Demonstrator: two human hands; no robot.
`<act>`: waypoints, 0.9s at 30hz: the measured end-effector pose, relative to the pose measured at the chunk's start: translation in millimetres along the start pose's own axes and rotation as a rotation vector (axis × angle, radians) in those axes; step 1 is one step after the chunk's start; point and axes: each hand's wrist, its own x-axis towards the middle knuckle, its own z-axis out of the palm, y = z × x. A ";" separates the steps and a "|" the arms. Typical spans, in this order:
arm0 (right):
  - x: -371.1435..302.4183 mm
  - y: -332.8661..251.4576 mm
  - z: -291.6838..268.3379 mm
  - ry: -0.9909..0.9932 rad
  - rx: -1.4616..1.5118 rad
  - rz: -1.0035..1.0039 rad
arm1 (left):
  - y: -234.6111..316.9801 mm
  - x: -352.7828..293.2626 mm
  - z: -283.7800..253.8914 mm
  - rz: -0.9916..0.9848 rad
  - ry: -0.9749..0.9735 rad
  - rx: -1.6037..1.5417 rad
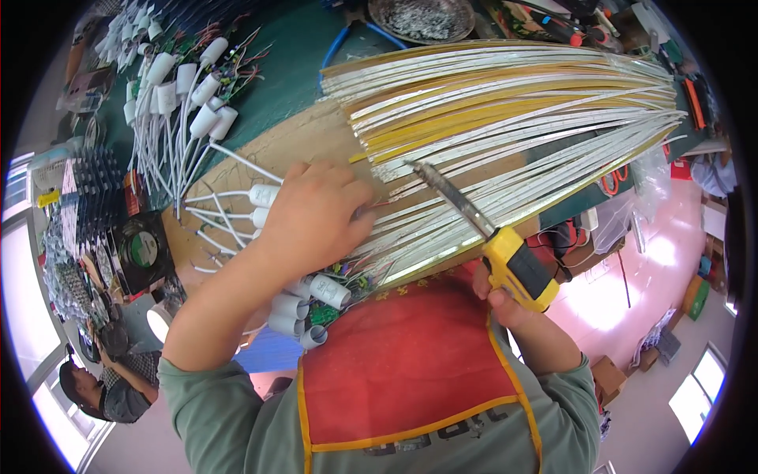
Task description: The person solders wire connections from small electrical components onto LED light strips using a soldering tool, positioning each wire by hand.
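My right hand (505,304) grips a soldering iron (517,265) with a yellow and black handle. Its long metal barrel points up and left, and the dark tip is above the ends of the LED strips (450,134). These narrow white and yellow strips lie fanned out across the bench. My left hand (320,209) is closed, thumb and fingers pinched near the strip ends, with a thin red wire (383,204) coming out from the fingertips. White cylindrical caps on cables (264,196) lie beside and partly beneath that hand. More caps (328,291) with small circuit boards sit below it.
A bundle of white capped cables (205,122) lies at the far left on the green mat. Blue-handled pliers (335,49) and a metal dish of grey bits (422,17) are at the back. A roll (142,249) stands at the left. Another person (106,387) works at lower left.
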 end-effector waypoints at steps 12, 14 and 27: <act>2.1 2.7 10.0 -0.030 0.182 -0.061 | 2.9 12.0 4.6 -0.084 -0.098 -0.079; 2.0 7.0 7.2 -0.044 0.175 -0.064 | 5.2 10.0 2.8 -0.087 -0.107 -0.075; 25.4 -25.6 17.4 0.005 -0.269 -0.150 | -4.3 -5.6 -0.9 0.068 -0.033 0.033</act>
